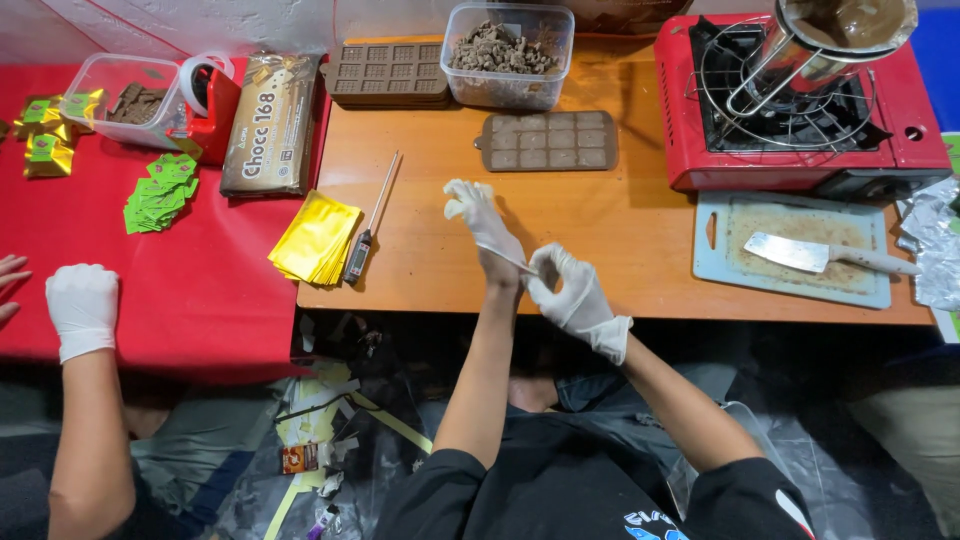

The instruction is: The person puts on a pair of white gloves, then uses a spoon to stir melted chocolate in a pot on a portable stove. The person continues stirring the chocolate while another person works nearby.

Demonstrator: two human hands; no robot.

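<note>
My left hand point(482, 222) wears a white glove and is raised over the wooden table point(620, 225), fingers apart and holding nothing. My right hand point(572, 292), also gloved, pinches the cuff of the left glove at the wrist and pulls on it. Both hands hover near the table's front edge. A brown mould tray filled with chocolate point(548, 140) lies just beyond them. A probe thermometer point(368, 225) and a stack of gold foil wrappers point(315, 238) lie to the left.
At the back are stacked brown moulds point(388, 72) and a clear tub of chocolate pieces point(505, 55). On the right are a red gas stove point(800, 150) carrying a pot point(840, 25), and a cutting board point(715, 265) with a cleaver point(810, 253). Another person's gloved hand point(82, 305) rests on the red table point(200, 290).
</note>
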